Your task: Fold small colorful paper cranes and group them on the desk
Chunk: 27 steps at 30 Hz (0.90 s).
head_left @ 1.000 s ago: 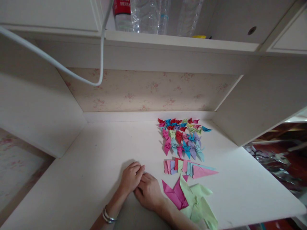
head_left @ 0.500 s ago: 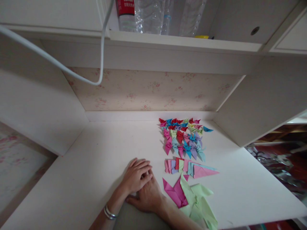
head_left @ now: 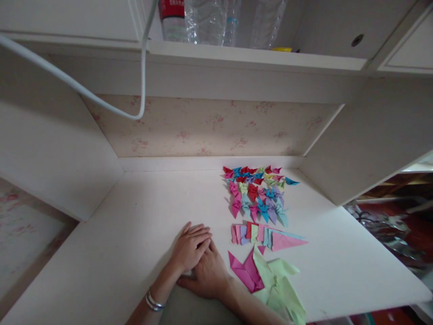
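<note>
Left hand (head_left: 191,248): laid palm down across the fingers of the right hand (head_left: 211,273). Left grip: open, with fingers extended and empty as far as visible. Right grip: open, with thumb spread toward the left; fingers partly covered by the left hand, contents beneath the palm impossible to tell. At the left wrist: silver bracelets (head_left: 154,301).

On the worktop (head_left: 118,253), just beside the right hand and forearm: magenta folded paper (head_left: 248,273), in contact with the larger pale green folded paper (head_left: 279,284). Beyond both: overlapping row of folded papers (head_left: 260,235) in pink, red, lilac, green and blue, with points toward the right. Farther back: small multicolored folded-paper figures (head_left: 257,198), arranged in close rows near the back edge.

Above, on the shelf (head_left: 257,55): clear plastic bottles (head_left: 206,22). At upper left: hanging white cable (head_left: 143,76).
</note>
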### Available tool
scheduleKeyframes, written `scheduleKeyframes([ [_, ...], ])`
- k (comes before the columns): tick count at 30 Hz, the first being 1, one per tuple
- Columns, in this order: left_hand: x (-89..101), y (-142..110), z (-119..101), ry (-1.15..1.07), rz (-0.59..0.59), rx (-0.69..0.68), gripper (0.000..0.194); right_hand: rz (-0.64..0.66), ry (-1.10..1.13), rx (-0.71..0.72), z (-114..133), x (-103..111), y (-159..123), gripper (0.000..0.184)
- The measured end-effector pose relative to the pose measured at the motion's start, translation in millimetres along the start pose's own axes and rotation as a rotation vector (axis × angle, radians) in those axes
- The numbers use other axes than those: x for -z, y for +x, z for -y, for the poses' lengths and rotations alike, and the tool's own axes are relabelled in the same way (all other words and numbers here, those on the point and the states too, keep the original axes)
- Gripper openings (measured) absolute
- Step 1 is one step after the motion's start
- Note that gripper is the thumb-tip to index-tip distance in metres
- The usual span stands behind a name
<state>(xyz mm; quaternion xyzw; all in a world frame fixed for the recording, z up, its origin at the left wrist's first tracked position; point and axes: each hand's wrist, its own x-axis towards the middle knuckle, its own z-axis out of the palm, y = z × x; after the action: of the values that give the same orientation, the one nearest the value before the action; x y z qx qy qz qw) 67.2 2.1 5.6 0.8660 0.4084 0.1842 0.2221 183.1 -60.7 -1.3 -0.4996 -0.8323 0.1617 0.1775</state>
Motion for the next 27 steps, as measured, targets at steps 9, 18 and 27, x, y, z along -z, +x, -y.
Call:
scheduleKeyframes([
  [9,-1.6,1.1,0.7,-0.036,-0.029,0.018,0.031,0.005,0.01,0.013,0.2,2.9,1.0,0.081],
  [18,-1.0,1.3,0.9,-0.03,-0.03,0.024,0.03,0.001,0.059,0.013,0.2,4.9,1.3,0.081],
  [27,-1.8,1.2,0.8,-0.031,-0.032,0.027,0.031,-0.003,0.026,0.015,-0.3,3.4,1.4,0.081],
])
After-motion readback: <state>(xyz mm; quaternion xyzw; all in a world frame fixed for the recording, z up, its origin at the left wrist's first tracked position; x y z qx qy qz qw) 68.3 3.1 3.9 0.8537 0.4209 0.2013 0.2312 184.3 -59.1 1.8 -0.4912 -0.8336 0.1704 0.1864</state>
